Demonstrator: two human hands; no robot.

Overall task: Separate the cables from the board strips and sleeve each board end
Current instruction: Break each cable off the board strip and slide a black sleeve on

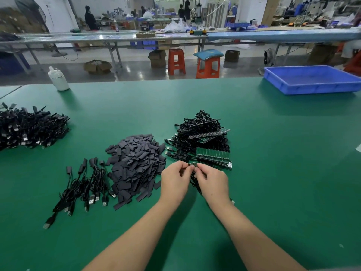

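Left hand (174,179) and right hand (212,180) pinch what looks like a small board (192,164), cable (193,179) dangling

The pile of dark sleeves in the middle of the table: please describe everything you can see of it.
The pile of dark sleeves is a loose heap of many short, flat, dark grey pieces, matte like plastic tubing. They lie at all angles on the green table, with a few strays along the near edge. It lies left of both hands; nothing holds it.

Bright, even overhead light; soft shadows under forearms; glare on far floor (136,69); background blurred; wide-angle bending at edges.
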